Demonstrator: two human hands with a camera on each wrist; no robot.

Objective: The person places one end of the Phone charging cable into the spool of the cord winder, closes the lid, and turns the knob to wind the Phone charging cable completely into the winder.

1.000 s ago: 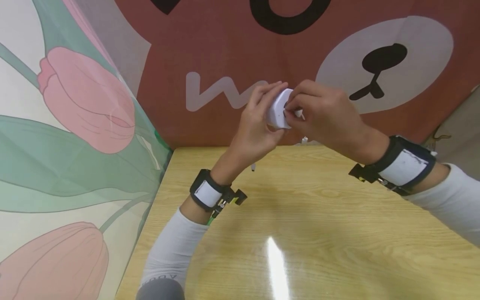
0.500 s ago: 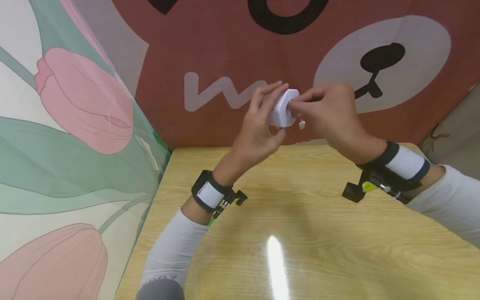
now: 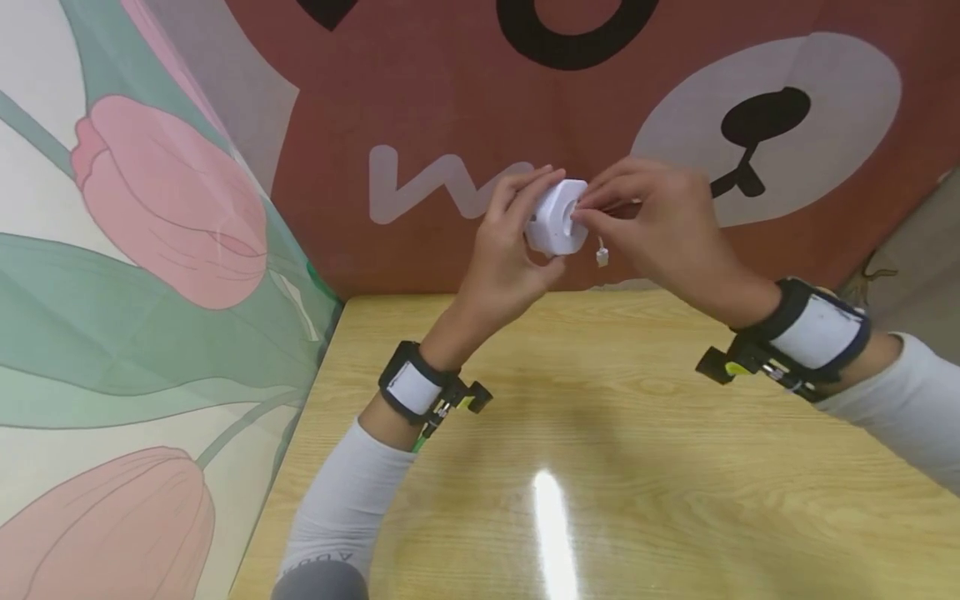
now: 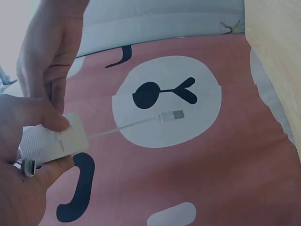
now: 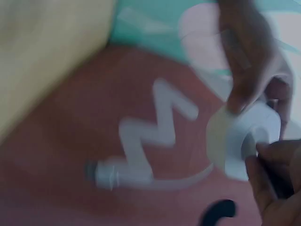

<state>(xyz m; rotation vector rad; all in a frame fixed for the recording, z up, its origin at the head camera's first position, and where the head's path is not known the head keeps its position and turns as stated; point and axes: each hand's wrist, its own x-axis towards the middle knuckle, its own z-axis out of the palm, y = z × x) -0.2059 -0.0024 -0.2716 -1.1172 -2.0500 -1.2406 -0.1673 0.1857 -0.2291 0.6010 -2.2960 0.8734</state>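
A white many-sided cable winder (image 3: pixel 555 227) is held up above the far table edge. My left hand (image 3: pixel 506 254) grips it from the left, fingers over the top and thumb beneath. On the right, my right hand (image 3: pixel 660 229) pinches with thumb and fingers at the round recess in the winder's face, which shows better in the right wrist view. A thin white cable (image 4: pixel 123 127) runs out of it and ends in a loose USB plug (image 4: pixel 171 116). Close to my left palm, a second metal connector (image 4: pixel 29 167) pokes out of the winder.
Below the hands lies a light wood table (image 3: pixel 600 467) with a glare streak. A red-brown cloth with a bear print (image 3: pixel 420 92) hangs behind it. A tulip-print cloth (image 3: pixel 172 200) hangs along the left side.
The right hand has turned and shifted at the winder's face, exposing more of the round recess. The USB plug has swung slightly lower. The left hand stays nearly still.
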